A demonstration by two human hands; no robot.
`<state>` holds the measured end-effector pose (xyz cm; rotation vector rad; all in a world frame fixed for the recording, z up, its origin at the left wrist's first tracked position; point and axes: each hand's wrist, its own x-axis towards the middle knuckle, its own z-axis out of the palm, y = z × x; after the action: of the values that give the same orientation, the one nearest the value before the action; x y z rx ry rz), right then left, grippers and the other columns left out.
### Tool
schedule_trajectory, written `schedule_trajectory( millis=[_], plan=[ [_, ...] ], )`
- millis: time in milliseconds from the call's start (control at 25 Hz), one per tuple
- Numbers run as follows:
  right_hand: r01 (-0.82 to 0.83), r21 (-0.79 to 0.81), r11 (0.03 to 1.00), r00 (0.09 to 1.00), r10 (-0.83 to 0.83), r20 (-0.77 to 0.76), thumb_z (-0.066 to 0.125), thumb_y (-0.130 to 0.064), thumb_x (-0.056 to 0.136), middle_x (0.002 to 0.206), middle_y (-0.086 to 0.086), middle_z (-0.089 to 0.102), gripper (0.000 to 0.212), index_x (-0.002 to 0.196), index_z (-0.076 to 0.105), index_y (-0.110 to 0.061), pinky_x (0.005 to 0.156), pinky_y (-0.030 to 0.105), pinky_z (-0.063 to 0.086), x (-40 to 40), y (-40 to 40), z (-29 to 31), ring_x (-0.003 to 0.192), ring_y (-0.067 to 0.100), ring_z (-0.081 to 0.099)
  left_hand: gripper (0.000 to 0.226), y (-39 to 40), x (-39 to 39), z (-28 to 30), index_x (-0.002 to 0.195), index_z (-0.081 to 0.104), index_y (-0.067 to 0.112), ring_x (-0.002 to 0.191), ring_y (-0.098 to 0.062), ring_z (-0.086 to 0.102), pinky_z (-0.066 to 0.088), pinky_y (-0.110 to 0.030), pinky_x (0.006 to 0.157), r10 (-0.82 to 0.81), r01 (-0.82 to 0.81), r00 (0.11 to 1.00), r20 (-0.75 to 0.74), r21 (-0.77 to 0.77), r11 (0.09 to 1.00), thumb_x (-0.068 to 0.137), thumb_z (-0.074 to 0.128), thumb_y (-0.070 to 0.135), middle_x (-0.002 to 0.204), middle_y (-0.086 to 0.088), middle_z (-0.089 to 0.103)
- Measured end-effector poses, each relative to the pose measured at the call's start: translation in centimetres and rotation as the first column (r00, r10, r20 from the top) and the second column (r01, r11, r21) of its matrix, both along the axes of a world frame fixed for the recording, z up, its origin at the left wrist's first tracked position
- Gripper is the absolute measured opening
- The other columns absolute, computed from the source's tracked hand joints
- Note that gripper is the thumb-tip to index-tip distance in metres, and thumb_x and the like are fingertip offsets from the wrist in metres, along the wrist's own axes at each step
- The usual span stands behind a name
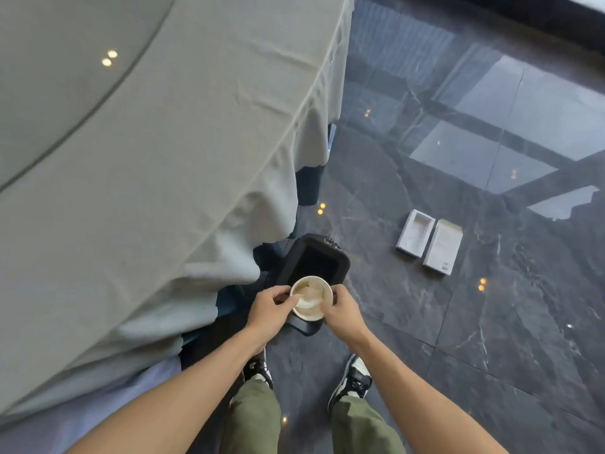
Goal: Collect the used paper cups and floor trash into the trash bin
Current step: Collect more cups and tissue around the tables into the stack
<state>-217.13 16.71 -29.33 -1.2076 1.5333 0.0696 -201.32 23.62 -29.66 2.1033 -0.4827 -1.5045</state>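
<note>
Paper cup (311,298): in the head view it is sitting between the two hands, mouth up toward the camera, with crumpled white paper (307,294) lying inside it; it is hanging over the near edge of the trash bin (312,262).

Left hand (270,311): it is pinching the cup's left rim, thumb and fingers closed on it, so it is grasping the cup.

Right hand (339,311): it is gripping the cup's right rim and wall, fingers curled round it; both hands look equally near the cup.

Key relation: the bin's dark opening is lying just beyond the cup, on the far side, so I judge the coming move to be a short push away from the body and then a drop.

Cup axis: it is standing roughly upright, its long axis pointing down toward the bin.

Edges: the draped tablecloth (196,191) is hanging close on the left, its hem nearly reaching the bin; the bin's near rim is sitting under the cup, so a drop made too early could catch on it.

Open room: the dark stone floor (425,306) to the right is lying free near the bin.

Floor trash: two flat white boxes (429,245) are lying side by side on the floor, far right of the bin and well apart from both hands, not yet collected.
</note>
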Motion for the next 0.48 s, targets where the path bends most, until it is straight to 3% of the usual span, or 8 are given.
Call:
schedule_trajectory(
  millis=[120, 240, 320, 400, 480],
  plan=[
    [-0.033, 0.025, 0.999, 0.990, 0.037, -0.138, 0.049, -0.015, 0.092, 0.106, 0.004, 0.067, 0.022, 0.109, 0.063, -0.012, 0.085, 0.044, 0.057, 0.4, 0.9, -5.4, 0.094, 0.023, 0.065, 0.027, 0.3, -0.2, -4.8, 0.120, 0.078, 0.019, 0.096, -0.015, 0.072, 0.062, -0.044, 0.096, -0.028, 0.028, 1.000, 0.013, 0.055, 0.998, 0.093, 0.076, 0.024, 0.105, 0.006, 0.077],
    [-0.154, 0.065, 0.986, 0.962, 0.165, -0.220, 0.044, -0.009, 0.088, 0.119, 0.011, 0.055, 0.030, 0.109, 0.066, -0.007, 0.088, 0.044, 0.056, 0.6, 1.2, -9.9, 0.097, 0.028, 0.060, 0.005, 0.6, -0.3, -9.0, 0.092, 0.077, 0.026, 0.084, -0.013, 0.067, 0.060, -0.044, 0.090, -0.092, 0.093, 0.996, -0.018, 0.121, 0.988, 0.093, 0.073, 0.025, 0.093, 0.002, 0.078],
    [-0.220, 0.065, 0.973, 0.937, 0.230, -0.262, 0.045, -0.006, 0.087, 0.121, 0.011, 0.054, 0.031, 0.113, 0.063, -0.007, 0.088, 0.044, 0.055, 0.8, 1.6, -12.0, 0.102, 0.033, 0.063, 0.012, 1.0, -0.6, -11.2, 0.080, 0.074, 0.022, 0.079, -0.015, 0.063, 0.059, -0.042, 0.081, -0.159, 0.161, 0.987, -0.022, 0.165, 0.973, 0.092, 0.071, 0.026, 0.084, -0.003, 0.074],
    [-0.266, 0.034, 0.963, 0.920, 0.264, -0.291, 0.048, -0.004, 0.088, 0.118, 0.011, 0.056, 0.030, 0.116, 0.057, -0.009, 0.089, 0.046, 0.055, 1.0, 1.9, -13.5, 0.104, 0.036, 0.064, 0.016, 1.2, -0.8, -12.4, 0.075, 0.069, 0.022, 0.075, -0.016, 0.060, 0.053, -0.036, 0.072, -0.189, 0.189, 0.982, -0.022, 0.185, 0.964, 0.091, 0.070, 0.026, 0.078, -0.002, 0.069],
    [-0.316, 0.009, 0.949, 0.895, 0.302, -0.328, 0.049, -0.002, 0.088, 0.117, 0.012, 0.059, 0.030, 0.117, 0.054, -0.010, 0.090, 0.048, 0.056, 1.3, 1.7, -14.6, 0.104, 0.037, 0.065, 0.011, 1.0, -0.9, -13.0, 0.082, 0.070, 0.021, 0.076, -0.015, 0.061, 0.049, -0.028, 0.068, -0.199, 0.200, 0.980, -0.025, 0.183, 0.963, 0.092, 0.070, 0.026, 0.088, -0.006, 0.076]
  ],
)
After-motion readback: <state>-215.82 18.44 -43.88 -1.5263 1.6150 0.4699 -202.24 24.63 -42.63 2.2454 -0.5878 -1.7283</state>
